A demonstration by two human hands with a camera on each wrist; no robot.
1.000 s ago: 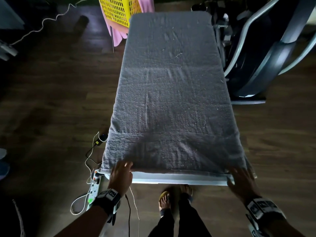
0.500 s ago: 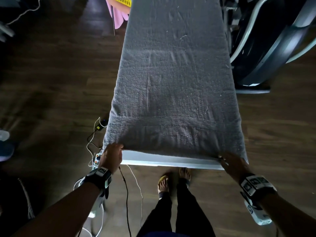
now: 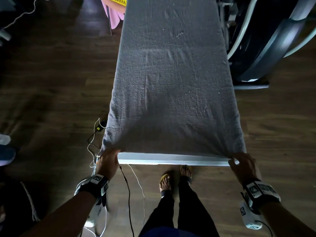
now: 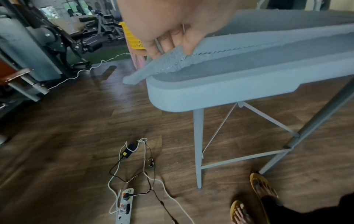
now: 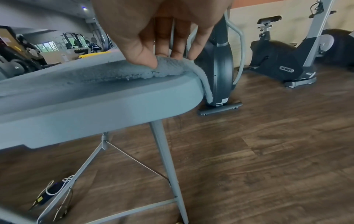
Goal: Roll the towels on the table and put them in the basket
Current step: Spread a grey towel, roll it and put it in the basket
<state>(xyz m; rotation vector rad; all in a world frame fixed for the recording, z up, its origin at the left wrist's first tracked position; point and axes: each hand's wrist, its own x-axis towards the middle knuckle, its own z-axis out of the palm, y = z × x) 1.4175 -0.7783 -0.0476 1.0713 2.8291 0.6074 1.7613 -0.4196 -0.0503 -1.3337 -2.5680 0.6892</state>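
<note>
So the grey towel (image 3: pixel 172 86) is spread flat along the whole worktop (image 3: pixel 172 159), running from me out toward 12 o'clock, and its sides droop a bit over the long edges. My left hand (image 3: pixel 108 162) has the near corner at about 8 o'clock, fingers (image 4: pixel 188 45) curled over the hem with the corner lifted just off the worktop and poking out past the edge. My right hand (image 3: pixel 244 165) has the other near corner at roughly 4 o'clock, thumb and fingertips (image 5: pixel 145 60) pinching a small bunched fold of it right at the worktop's rounded corner. So both grips are clamped on the towel, one corner each. A sliver of the yellow basket (image 3: pixel 117 0) shows way out at 11 o'clock, past the far left end. A power strip (image 4: pixel 124 207) and some cables (image 4: pixel 145 174) lie on the wood floor by my left foot, with an exercise bike (image 5: pixel 287 60) off at 2 o'clock.
</note>
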